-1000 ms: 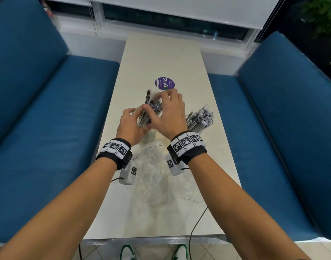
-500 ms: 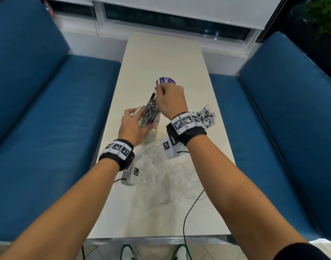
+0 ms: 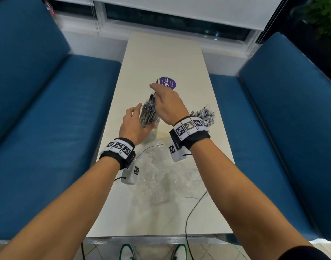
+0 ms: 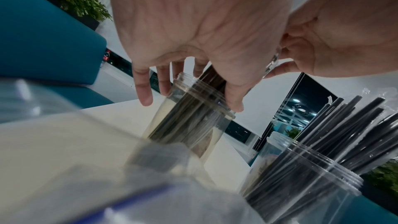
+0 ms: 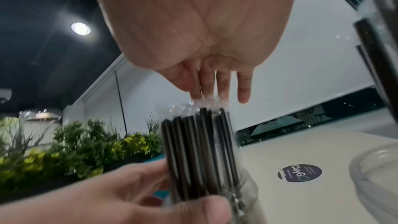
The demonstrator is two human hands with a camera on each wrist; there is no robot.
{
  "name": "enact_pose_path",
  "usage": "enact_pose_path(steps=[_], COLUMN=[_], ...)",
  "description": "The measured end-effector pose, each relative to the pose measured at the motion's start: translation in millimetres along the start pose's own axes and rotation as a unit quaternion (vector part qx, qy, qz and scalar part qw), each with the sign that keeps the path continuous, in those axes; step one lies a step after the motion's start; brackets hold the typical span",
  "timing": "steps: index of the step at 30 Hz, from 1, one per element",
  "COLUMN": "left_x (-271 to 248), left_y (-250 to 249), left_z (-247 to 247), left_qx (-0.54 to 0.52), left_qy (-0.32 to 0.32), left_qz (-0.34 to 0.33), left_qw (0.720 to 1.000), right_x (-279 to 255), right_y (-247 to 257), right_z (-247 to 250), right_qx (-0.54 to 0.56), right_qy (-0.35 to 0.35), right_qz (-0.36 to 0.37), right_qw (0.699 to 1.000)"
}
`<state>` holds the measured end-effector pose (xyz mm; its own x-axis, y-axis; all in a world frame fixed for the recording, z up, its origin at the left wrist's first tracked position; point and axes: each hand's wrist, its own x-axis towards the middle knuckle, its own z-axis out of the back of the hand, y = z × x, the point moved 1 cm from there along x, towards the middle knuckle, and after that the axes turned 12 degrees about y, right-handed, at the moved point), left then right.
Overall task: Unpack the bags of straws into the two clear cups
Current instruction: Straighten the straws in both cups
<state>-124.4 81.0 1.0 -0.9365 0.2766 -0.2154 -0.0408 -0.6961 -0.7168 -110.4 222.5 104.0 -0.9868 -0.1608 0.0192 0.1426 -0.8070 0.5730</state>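
A clear cup (image 4: 193, 125) full of black wrapped straws (image 5: 198, 142) stands mid-table. My left hand (image 3: 145, 117) grips that cup from the left, fingers and thumb curled round its rim. My right hand (image 3: 155, 91) lies flat over the cup, its straight fingers (image 5: 215, 89) touching the straws' wrapper tips. A second clear cup (image 4: 301, 185), also packed with black straws (image 3: 205, 116), stands to the right, partly hidden behind my right wrist in the head view.
Empty crumpled clear bags (image 3: 161, 177) lie on the white table (image 3: 161, 53) between my forearms. A purple round sticker (image 3: 166, 83) is just beyond the hands. A black cable (image 3: 191, 212) trails off the near edge. Blue benches (image 3: 48, 119) flank both sides.
My right hand let go of the straw bundle, rose above it and flattened out onto the straw tops. The left hand has stayed on the cup.
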Motion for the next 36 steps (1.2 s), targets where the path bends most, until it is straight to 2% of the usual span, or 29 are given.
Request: enact_pose_path(steps=[2, 4, 9, 14, 19, 23, 25, 28, 31, 32, 34, 36], left_x=[0.0, -0.6, -4.9, -8.9, -12.3, -22.3, -29.7, -44.5, -62.3, -69.3, -83.9, -97.3], left_y=[0.4, 0.4, -1.6, -4.0, -5.2, -5.7, -3.5, 4.2, 11.5, 12.5, 13.2, 13.5], left_z=[0.1, 0.4, 0.2, -0.3, 1.7, 8.9, 13.3, 16.2, 11.7, 9.4, 3.4, -6.0], left_qx=[-0.003, -0.006, -0.012, -0.017, -0.020, -0.030, -0.044, -0.058, -0.022, -0.007, 0.011, 0.026], left_qy=[-0.001, -0.006, -0.016, -0.017, -0.011, 0.004, -0.004, -0.038, -0.046, -0.043, -0.041, -0.032], left_qz=[0.004, 0.005, -0.009, -0.015, -0.017, -0.009, 0.009, 0.018, 0.007, -0.001, -0.027, -0.057], left_qw=[1.000, 1.000, 1.000, 1.000, 1.000, 0.999, 0.999, 0.997, 0.999, 0.999, 0.999, 0.998], right_x=[-2.0, -3.7, -4.9, -6.7, -13.2, -32.0, -52.9, -90.7, -129.2, -142.3, -169.5, -190.7], right_y=[-1.1, -2.2, -6.4, -13.0, -13.7, 0.0, 9.2, 16.2, 5.1, -3.7, -26.4, -51.0], right_z=[-5.5, -8.0, -3.6, 0.3, 2.3, 16.1, 30.3, 50.3, 50.9, 44.3, 19.5, -16.2], right_qx=[-0.045, -0.029, 0.044, 0.010, -0.011, 0.040, 0.094, 0.102, -0.028, -0.092, -0.187, -0.196], right_qy=[0.026, 0.020, -0.048, -0.126, -0.063, -0.118, -0.121, -0.031, 0.108, 0.156, 0.254, 0.309], right_qz=[0.001, -0.011, -0.021, -0.036, -0.043, -0.034, -0.031, -0.085, -0.144, -0.169, -0.235, -0.281], right_qw=[0.999, 0.999, 0.998, 0.991, 0.997, 0.992, 0.988, 0.991, 0.983, 0.969, 0.919, 0.887])
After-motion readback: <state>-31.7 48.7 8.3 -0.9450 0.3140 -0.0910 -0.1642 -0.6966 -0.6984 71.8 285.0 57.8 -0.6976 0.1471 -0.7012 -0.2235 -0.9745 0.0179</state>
